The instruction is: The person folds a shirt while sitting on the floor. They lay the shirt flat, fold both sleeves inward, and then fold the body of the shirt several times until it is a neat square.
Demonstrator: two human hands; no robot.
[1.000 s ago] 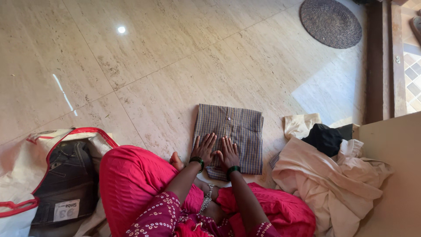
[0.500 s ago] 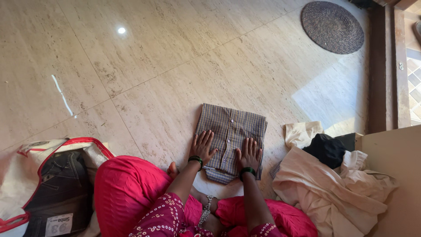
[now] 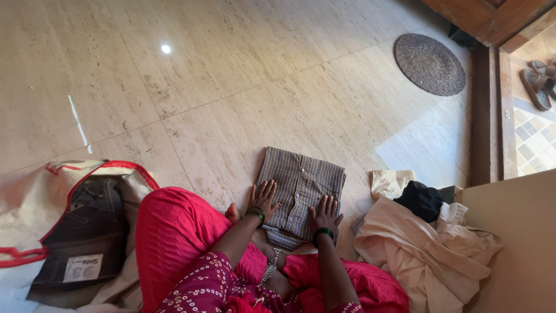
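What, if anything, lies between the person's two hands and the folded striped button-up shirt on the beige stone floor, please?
Nothing visible does: the left hand and right hand both rest flat on the folded striped button-up shirt, one near each side edge.

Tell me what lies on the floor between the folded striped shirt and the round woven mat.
Nothing: in the head view, only bare floor tile separates the folded striped shirt from the round woven mat.

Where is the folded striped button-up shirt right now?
The folded striped button-up shirt lies on the beige tiled floor, mid-frame, under the left hand and right hand, left of the cream clothes pile.
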